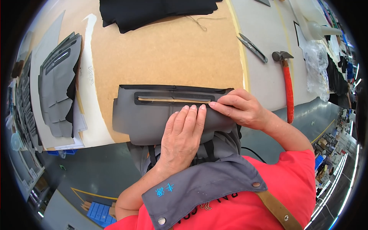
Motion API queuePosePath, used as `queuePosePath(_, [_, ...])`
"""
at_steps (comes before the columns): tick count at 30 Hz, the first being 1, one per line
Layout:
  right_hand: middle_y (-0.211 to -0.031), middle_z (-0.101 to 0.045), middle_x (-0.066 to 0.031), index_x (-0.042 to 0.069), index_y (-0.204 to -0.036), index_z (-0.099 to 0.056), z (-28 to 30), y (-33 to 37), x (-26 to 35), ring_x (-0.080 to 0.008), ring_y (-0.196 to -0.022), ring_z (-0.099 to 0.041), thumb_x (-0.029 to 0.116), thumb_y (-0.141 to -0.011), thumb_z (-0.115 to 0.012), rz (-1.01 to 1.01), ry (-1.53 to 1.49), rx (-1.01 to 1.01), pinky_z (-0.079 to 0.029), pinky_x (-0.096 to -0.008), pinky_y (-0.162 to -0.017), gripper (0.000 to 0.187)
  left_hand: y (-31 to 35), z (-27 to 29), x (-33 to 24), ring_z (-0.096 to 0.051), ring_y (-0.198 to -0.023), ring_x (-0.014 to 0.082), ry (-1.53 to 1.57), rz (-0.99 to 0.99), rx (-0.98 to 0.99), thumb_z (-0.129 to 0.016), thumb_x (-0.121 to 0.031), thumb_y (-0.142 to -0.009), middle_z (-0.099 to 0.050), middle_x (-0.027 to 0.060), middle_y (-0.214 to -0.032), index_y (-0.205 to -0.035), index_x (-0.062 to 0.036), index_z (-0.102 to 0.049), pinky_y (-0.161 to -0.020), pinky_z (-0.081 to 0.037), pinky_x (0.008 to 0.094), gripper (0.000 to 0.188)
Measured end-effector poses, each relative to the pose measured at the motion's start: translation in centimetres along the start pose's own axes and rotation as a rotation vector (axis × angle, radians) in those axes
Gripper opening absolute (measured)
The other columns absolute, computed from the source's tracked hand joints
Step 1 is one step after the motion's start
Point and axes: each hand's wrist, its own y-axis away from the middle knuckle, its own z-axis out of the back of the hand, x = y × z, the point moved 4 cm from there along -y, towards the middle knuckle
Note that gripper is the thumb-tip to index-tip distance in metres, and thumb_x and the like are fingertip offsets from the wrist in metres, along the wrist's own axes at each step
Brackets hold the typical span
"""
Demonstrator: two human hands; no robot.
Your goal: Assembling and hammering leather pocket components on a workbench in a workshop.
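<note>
A grey sheet-material panel point(147, 122) lies at the table's front edge, its near part hanging toward my lap. Near its far side is a long narrow slot point(172, 100) with a black border, and tan board shows through the opening. My left hand point(182, 136) rests flat on the panel, fingers stretched out and tips just below the slot. At the slot's right end, my right hand point(245, 109) pinches the black border between thumb and fingers. Part of the panel's right side is hidden beneath that hand.
Thread snips point(253, 48) and a red-handled hammer point(288, 84) lie to the right. Stacked grey panels point(59, 92) sit at left. Black material point(153, 11) and a loose thread point(200, 23) are at the far side. A clear plastic bag point(317, 69) lies far right.
</note>
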Motion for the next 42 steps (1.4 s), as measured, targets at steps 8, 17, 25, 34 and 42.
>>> queuePosePath(8, [-0.102, -0.065, -0.0046, 0.007, -0.121, -0.076, 0.5, 0.1, -0.3, -0.0226, -0.084, -0.063, 0.001, -0.074, -0.076, -0.010, -0.043, -0.085, -0.055, -0.0335, -0.072, 0.047, 0.2, -0.1, 1.3, -0.057, -0.130, 0.0283, 0.082, -0.037, -0.028, -0.062, -0.008, -0.089, -0.058, 0.0101, -0.136, -0.142, -0.0084, -0.063, -0.111, -0.048, 0.0434, 0.053])
queuePosePath(17, [-0.110, -0.068, -0.0048, 0.009, -0.121, -0.074, 0.1, -5.0, 0.0, -0.0251, -0.093, -0.064, -0.001, -0.084, -0.076, -0.144, 0.056, -0.220, -0.054, -0.0371, -0.080, 0.039, -1.2, 4.1, 8.8, -0.065, -0.116, 0.0317, 0.382, -0.073, 0.028, -0.059, 0.010, -0.082, -0.069, 0.0108, -0.115, -0.108, -0.0028, -0.071, -0.108, -0.049, 0.0466, 0.032])
queuePosePath(25, [-0.125, -0.069, -0.0052, 0.007, -0.123, -0.071, -2.6, -6.9, -3.4, -0.0254, -0.116, -0.065, 0.002, -0.085, -0.065, -0.059, 0.162, -0.051, -0.050, -0.0388, -0.099, 0.038, -1.5, 3.6, 11.5, -0.057, -0.130, 0.0315, 0.129, 0.132, -0.104, -0.065, -0.005, -0.095, -0.063, 0.0100, -0.134, -0.127, -0.0089, -0.065, -0.111, -0.040, 0.0452, 0.033])
queuePosePath(34, [-0.104, -0.070, -0.0083, 0.005, -0.111, -0.073, -3.8, -8.0, 4.3, -0.0269, -0.095, -0.066, 0.004, -0.086, -0.072, -0.158, -0.097, -0.120, -0.053, -0.0376, -0.084, 0.025, -4.1, 4.9, 15.1, -0.055, -0.139, 0.0267, 0.107, -0.086, -0.056, -0.060, 0.003, -0.095, -0.065, 0.0038, -0.142, -0.132, -0.0158, -0.064, -0.122, -0.033, 0.0491, 0.042])
queuePosePath(42, [-0.092, -0.063, -0.0050, 0.008, -0.096, -0.069, -5.4, -11.2, 3.3, -0.0264, -0.087, -0.061, 0.008, -0.087, -0.078, -0.221, -0.232, -0.068, -0.050, -0.0391, -0.080, 0.012, 7.1, 4.4, 11.1, -0.067, -0.099, 0.0269, 0.118, 0.083, -0.341, -0.079, -0.004, -0.084, -0.069, 0.0067, -0.106, -0.115, -0.0072, -0.075, -0.086, -0.050, 0.0390, 0.031])
